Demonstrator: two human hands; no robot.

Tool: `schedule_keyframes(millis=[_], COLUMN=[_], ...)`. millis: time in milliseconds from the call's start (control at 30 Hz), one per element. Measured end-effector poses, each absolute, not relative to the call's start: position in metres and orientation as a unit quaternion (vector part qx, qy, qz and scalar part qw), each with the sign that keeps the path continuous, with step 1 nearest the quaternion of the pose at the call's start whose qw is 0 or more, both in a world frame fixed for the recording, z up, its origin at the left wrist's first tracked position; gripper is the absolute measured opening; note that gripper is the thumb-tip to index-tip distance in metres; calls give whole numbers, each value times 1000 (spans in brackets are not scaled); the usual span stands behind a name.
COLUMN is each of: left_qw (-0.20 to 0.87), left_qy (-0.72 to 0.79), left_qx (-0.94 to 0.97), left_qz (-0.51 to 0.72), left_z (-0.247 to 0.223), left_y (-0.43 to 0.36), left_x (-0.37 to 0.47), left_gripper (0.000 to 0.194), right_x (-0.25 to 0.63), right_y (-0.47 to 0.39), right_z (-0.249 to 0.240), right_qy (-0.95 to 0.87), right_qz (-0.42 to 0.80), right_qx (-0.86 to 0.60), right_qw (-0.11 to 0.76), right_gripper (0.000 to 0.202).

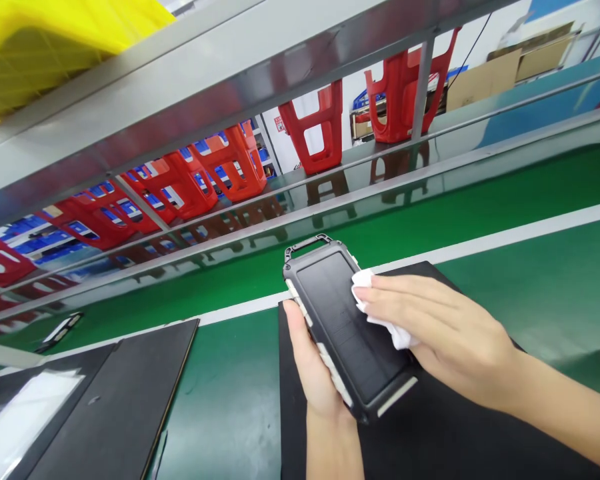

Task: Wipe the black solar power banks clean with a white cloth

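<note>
A black solar power bank point(330, 313) with pale side trim and a carry loop at its top is tilted in front of me. My left hand point(315, 367) grips it from below, the thumb along its left edge. My right hand point(450, 327) presses a folded white cloth point(397, 333) against the right side of the dark panel, fingers closed over it. Beneath both hands lies a black mat point(300, 440) on the green bench.
Red plastic stools point(315, 127) line the far side behind a metal shelf rail point(195, 87). A similar device point(60, 331) lies on the green belt at left. Black boards point(130, 387) with a white sheet point(30, 420) are at lower left. Yellow plastic point(65, 53) hangs above.
</note>
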State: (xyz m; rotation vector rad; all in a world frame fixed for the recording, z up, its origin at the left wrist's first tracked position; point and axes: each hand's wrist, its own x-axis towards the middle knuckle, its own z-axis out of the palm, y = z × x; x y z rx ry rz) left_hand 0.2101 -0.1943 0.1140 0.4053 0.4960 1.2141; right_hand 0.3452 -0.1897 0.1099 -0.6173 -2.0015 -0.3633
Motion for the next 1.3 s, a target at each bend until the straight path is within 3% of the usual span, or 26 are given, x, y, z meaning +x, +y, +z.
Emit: schedule_keyframes(millis=[133,300,500,700,867,1300], left_qw=[789,769,759,736,685,661], left_qy=[210,205,209,245,249,250], left_qx=[201,209,214,207,202,199], left_qz=[542,568,578,596,654,679], left_z=[114,120,130,129,123,124], left_y=[-198,-201,-207,-212,-214,-216], left_x=[203,197,198,201,199,194], left_gripper=[73,82,85,70,60,63], right_x=[349,365,373,345,334,332], right_y=[-210,-236,-234,-205,-192,-195], right_z=[101,76,89,116,114,125], right_qy=[-837,-866,-849,-784,-808,-840], right_qz=[-158,-77,-11,-38,-90,-190], right_qx=[-247,-257,-254,-291,-271,-224], right_qw=[462,422,462,548,515,456], right_gripper=[31,40,44,35,34,27])
